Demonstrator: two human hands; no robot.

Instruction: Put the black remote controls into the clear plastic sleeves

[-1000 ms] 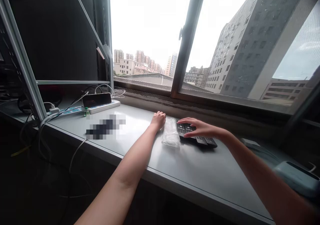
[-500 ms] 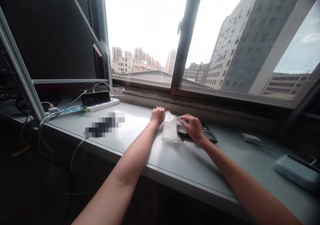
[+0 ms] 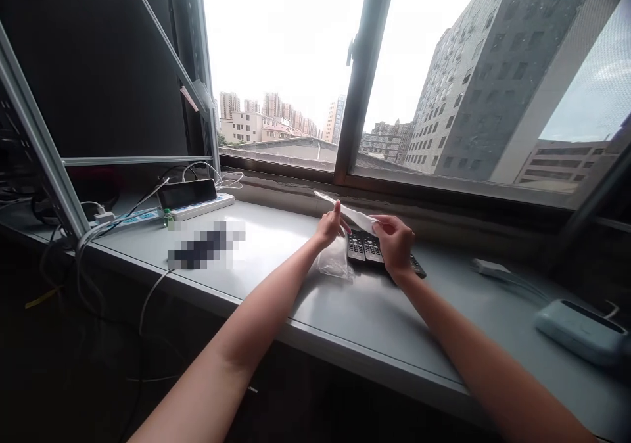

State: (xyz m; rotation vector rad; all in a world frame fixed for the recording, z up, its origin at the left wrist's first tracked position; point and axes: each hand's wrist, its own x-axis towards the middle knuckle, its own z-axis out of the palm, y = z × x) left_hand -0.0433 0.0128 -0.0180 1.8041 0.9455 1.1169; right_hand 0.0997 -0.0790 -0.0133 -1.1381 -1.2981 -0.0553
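A thin, whitish plastic bag point(image 3: 359, 219) is stretched in the air between my two hands. My left hand point(image 3: 329, 227) pinches it near its left part, thumb up. On the other side my right hand point(image 3: 396, 240) grips its right end between thumb and fingers. Beneath my left hand, more clear plastic bags point(image 3: 335, 263) lie flat on the desk. Black remote controls point(image 3: 355, 247) lie side by side just right of these bags, partly covered by my right hand.
A phone point(image 3: 188, 194) leans by a white power strip point(image 3: 225, 201) at the back left, with a small green bottle point(image 3: 168, 218) near it. A blurred dark object point(image 3: 204, 249) lies left. At right are a white adapter point(image 3: 491, 269) and a pale blue device point(image 3: 582, 331).
One bag has been lifted off the pile on the desk and pulled up to the right. My right hand has turned and shifted slightly right; my left hand has also moved right.
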